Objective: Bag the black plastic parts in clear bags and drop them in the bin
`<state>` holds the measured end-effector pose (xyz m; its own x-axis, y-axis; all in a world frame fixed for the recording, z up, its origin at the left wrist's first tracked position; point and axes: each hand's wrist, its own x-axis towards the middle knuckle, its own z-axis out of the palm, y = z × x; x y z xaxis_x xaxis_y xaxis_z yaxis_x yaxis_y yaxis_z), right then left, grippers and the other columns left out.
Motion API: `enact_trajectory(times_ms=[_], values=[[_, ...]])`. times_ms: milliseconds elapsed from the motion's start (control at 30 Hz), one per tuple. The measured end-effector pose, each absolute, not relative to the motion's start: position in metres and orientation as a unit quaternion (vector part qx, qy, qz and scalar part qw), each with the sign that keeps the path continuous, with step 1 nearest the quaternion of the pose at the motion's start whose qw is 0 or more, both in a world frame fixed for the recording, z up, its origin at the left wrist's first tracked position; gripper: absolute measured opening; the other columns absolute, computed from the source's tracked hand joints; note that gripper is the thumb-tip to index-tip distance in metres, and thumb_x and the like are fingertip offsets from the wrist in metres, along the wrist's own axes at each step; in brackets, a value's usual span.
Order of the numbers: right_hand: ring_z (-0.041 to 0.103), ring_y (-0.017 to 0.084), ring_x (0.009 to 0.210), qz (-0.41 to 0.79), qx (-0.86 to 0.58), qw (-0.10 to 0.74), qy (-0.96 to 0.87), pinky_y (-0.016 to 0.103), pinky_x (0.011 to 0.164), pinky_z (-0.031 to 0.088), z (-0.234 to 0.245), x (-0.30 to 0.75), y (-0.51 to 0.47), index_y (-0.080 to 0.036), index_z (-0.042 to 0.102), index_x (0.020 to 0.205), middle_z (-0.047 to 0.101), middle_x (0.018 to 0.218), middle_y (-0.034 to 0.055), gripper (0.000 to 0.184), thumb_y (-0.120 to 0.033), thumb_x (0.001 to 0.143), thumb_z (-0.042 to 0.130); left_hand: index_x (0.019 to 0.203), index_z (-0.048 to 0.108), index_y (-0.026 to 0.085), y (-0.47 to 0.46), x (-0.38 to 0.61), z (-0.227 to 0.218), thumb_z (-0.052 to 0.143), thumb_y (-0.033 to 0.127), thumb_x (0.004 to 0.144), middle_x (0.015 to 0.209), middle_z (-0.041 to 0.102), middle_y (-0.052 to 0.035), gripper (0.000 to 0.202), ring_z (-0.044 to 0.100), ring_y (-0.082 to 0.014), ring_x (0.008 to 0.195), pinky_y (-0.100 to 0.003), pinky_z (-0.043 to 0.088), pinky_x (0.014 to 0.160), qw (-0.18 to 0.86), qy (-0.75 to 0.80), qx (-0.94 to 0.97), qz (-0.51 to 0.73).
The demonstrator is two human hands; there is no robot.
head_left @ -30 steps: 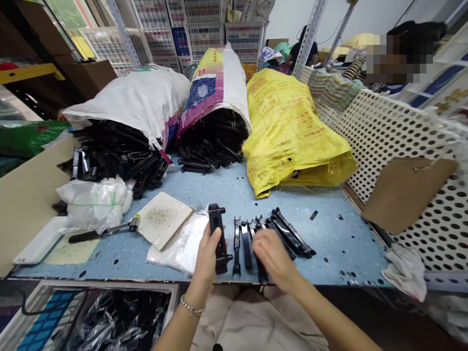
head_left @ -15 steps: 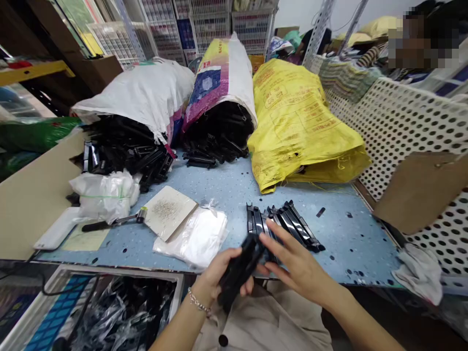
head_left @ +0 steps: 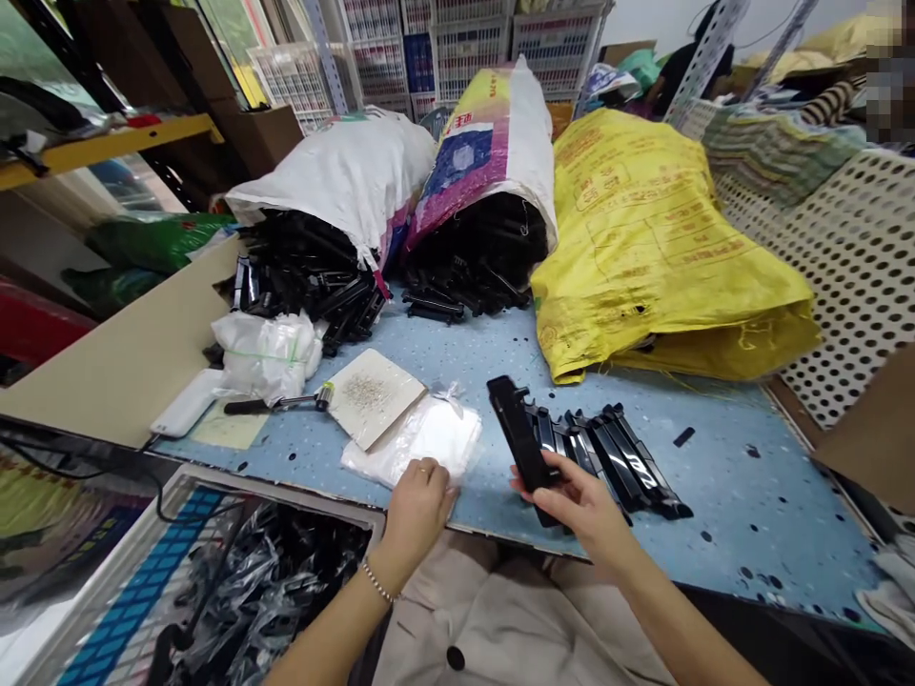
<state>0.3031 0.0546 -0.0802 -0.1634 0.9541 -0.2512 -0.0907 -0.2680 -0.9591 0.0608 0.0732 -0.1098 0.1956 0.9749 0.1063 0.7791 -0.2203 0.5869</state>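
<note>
My right hand grips a long black plastic part and holds it slanted over the blue table. Just right of it, several similar black parts lie side by side in a row. My left hand rests at the near table edge with its fingertips pinched on the corner of a stack of clear plastic bags. A bracelet is on my left wrist.
Two open sacks spill black parts at the back; a yellow sack lies right of them. A small tile with tiny screws, a screwdriver and a white bundle sit left. A crate of bagged parts stands below.
The black part passed from my left hand to my right hand. My left hand moved left onto the clear bags. The view swung left.
</note>
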Motion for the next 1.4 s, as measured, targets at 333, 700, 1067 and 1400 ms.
enact_trajectory(times_ms=[333, 700, 1067, 1400], values=[[0.068, 0.017, 0.085, 0.824, -0.354, 0.391, -0.207, 0.020, 0.069, 0.051, -0.083, 0.234, 0.057, -0.015, 0.069, 0.095, 0.070, 0.090, 0.0058, 0.027, -0.031, 0.074, 0.074, 0.058, 0.049, 0.018, 0.096, 0.038, -0.120, 0.070, 0.031, 0.062, 0.055, 0.048, 0.0056, 0.025, 0.045, -0.0101, 0.052, -0.022, 0.037, 0.052, 0.460, 0.619, 0.533, 0.348], [0.070, 0.018, 0.072, 0.769, -0.408, 0.471, -0.143, 0.019, 0.056, 0.052, -0.104, 0.231, 0.096, -0.013, 0.069, 0.075, 0.069, 0.074, 0.0036, 0.020, -0.024, 0.064, 0.081, 0.068, 0.054, 0.018, 0.096, 0.013, -0.108, 0.053, 0.016, 0.078, 0.090, 0.063, -0.0073, 0.011, 0.059, -0.0191, 0.087, -0.034, 0.049, 0.078, 0.307, 0.550, 0.648, 0.428], [0.064, 0.009, 0.061, 0.947, -0.212, 0.239, 0.014, 0.012, 0.052, 0.048, -0.109, 0.243, 0.026, -0.004, 0.064, 0.104, 0.072, 0.079, 0.0113, 0.049, -0.047, 0.086, 0.052, 0.132, 0.048, 0.021, 0.098, 0.011, -0.109, 0.046, 0.004, 0.077, 0.133, 0.050, -0.0123, 0.058, 0.063, -0.0173, 0.093, -0.034, 0.054, 0.085, 0.296, 0.557, 0.703, 0.329], [0.054, 0.009, 0.053, 0.831, -0.375, 0.364, -0.189, 0.018, 0.048, 0.045, -0.106, 0.216, 0.049, -0.016, 0.066, 0.081, 0.065, 0.067, 0.0013, 0.030, -0.045, 0.080, 0.062, 0.148, 0.020, 0.025, 0.039, 0.052, -0.063, 0.033, 0.001, 0.083, 0.150, 0.032, -0.0084, 0.071, 0.038, -0.0196, 0.135, -0.036, 0.039, 0.108, 0.331, 0.382, 0.836, 0.212]])
